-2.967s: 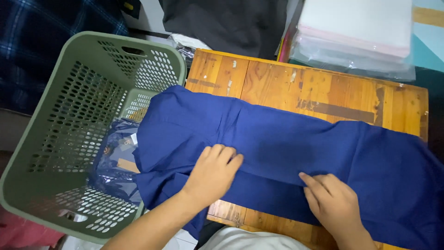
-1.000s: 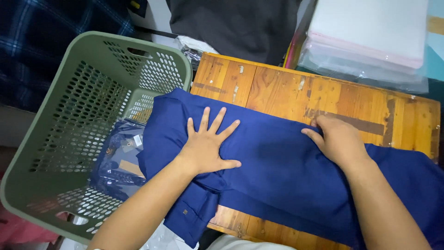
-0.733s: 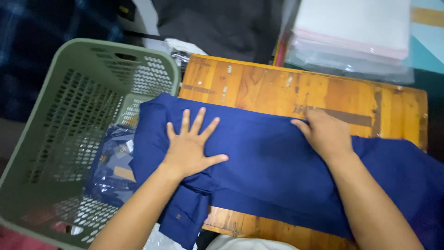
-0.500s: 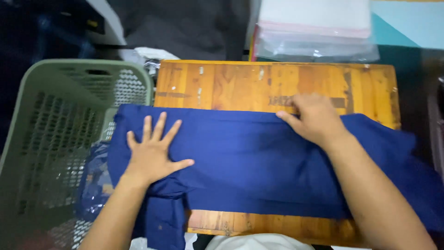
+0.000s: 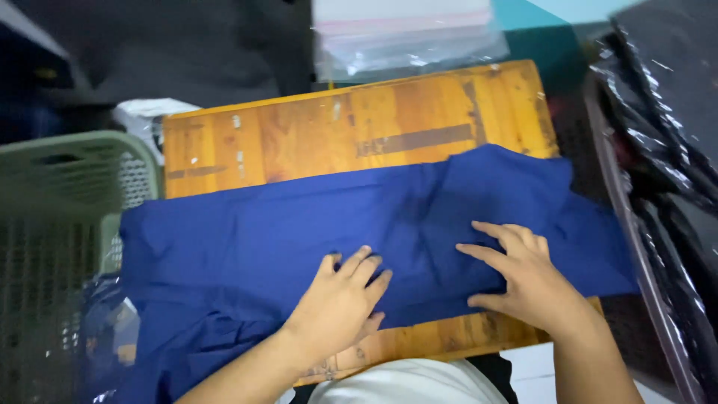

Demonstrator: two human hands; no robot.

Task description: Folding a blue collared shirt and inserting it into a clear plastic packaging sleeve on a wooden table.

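Observation:
A dark blue garment (image 5: 299,232) lies folded lengthwise across a small wooden table (image 5: 359,127), its left end hanging over the table's edge toward a basket. My left hand (image 5: 340,303) rests flat on the cloth near the front edge, fingers together and pointing away from me. My right hand (image 5: 523,277) presses on the cloth to the right of it, fingers spread and pointing left. Neither hand grips anything.
A green perforated laundry basket (image 5: 52,179) stands at the left, with more blue clothing in clear wrap (image 5: 112,337) inside. Clear plastic bags (image 5: 407,34) lie behind the table. Black plastic sheeting (image 5: 666,127) fills the right side.
Both hands have slid from the cloth's ends to its middle near the front edge. The view has swung right, so the basket sits at the far left.

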